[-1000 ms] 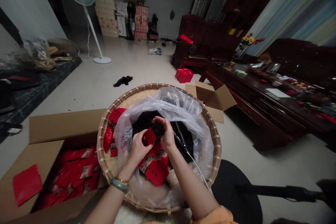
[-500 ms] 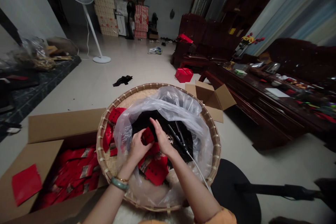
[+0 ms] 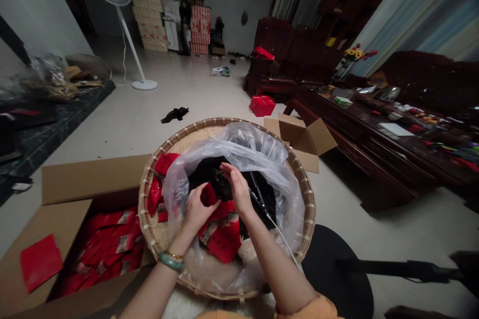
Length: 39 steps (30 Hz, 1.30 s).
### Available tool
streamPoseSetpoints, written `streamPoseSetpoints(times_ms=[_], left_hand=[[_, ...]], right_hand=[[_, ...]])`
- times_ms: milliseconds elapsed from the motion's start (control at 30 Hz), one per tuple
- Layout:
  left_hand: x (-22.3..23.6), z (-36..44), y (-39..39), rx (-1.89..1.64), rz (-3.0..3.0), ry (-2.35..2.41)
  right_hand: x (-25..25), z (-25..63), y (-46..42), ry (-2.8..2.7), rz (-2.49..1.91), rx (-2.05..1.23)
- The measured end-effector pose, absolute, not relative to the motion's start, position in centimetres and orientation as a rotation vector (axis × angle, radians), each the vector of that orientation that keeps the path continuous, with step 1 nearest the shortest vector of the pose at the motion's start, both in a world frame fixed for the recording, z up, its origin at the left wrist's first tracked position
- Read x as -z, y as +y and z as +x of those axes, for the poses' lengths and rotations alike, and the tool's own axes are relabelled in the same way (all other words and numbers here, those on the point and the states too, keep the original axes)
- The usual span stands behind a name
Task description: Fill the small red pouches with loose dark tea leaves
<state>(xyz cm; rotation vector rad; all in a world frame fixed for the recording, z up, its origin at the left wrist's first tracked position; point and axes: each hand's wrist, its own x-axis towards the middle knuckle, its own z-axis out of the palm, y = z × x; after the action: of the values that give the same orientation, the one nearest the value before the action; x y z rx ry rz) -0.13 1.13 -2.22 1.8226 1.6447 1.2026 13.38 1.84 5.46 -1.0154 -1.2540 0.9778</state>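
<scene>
My left hand point(image 3: 200, 209) has its thumb and fingers curled around a small red packet point(image 3: 208, 194), holding it over the middle of the basket. Just to its right, my right hand point(image 3: 240, 192) is cupped against a dark, crumbly clump point(image 3: 223, 187); its thumb is hidden. Beneath both hands, several red packets point(image 3: 223, 239) lie in a clear plastic bag point(image 3: 174, 179) with dark contents. A thin black rod tool point(image 3: 260, 199) with a white cord point(image 3: 282, 239) rests in the bag, beside my right wrist. The bag sits inside a round woven basket point(image 3: 309, 199).
More red packets point(image 3: 153, 194) lie along the basket's left side. An open carton point(image 3: 93, 174) at left holds many red packets, with a red sheet point(image 3: 40, 261) on its flap. A smaller carton point(image 3: 309, 139) stands beyond the basket, and a round black base point(image 3: 337, 269) at right.
My right hand has moved slightly up and right, away from the packet, and a dark clump now shows at its fingers. My left hand keeps the red packet in nearly the same place.
</scene>
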Motion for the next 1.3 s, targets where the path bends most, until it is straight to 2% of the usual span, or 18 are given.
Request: streamPoseSetpoints(times_ms=[267, 367, 633, 767, 867, 967, 1100, 1300], left_hand=[[2.6, 0.1, 0.9, -1.226, 1.858, 1.680], [2.3, 0.2, 0.8, -1.228, 1.916, 1.630], [2.0, -0.2, 0.9, -1.202, 1.906, 1.622], [2.0, -0.2, 1.0, -1.207, 1.869, 1.685], [2.0, -0.1, 1.0, -1.194, 1.857, 1.704], [2.1, 0.0, 1.1, -1.205, 1.858, 1.698], [2.2, -0.1, 1.1, -1.227, 1.873, 1.694], [2.3, -0.2, 1.0, -1.233, 1.864, 1.702]], right_hand=[[-6.1, 13.1, -2.2, -2.038, -1.484, -0.553], [-5.4, 12.4, -2.0, -2.159, -1.567, -0.472], [-4.5, 16.2, -0.9, -1.771, -1.376, -0.630], [-3.5, 20.7, -2.9, -1.896, -1.687, -0.703], [-2.0, 22.1, -5.5, -2.146, -2.018, -0.560], [-0.6, 21.5, -7.0, -2.222, -2.126, -0.387], [0.6, 20.9, -6.0, -2.195, -2.076, -0.356], [0.1, 21.9, -2.5, -1.889, -1.769, -0.551]])
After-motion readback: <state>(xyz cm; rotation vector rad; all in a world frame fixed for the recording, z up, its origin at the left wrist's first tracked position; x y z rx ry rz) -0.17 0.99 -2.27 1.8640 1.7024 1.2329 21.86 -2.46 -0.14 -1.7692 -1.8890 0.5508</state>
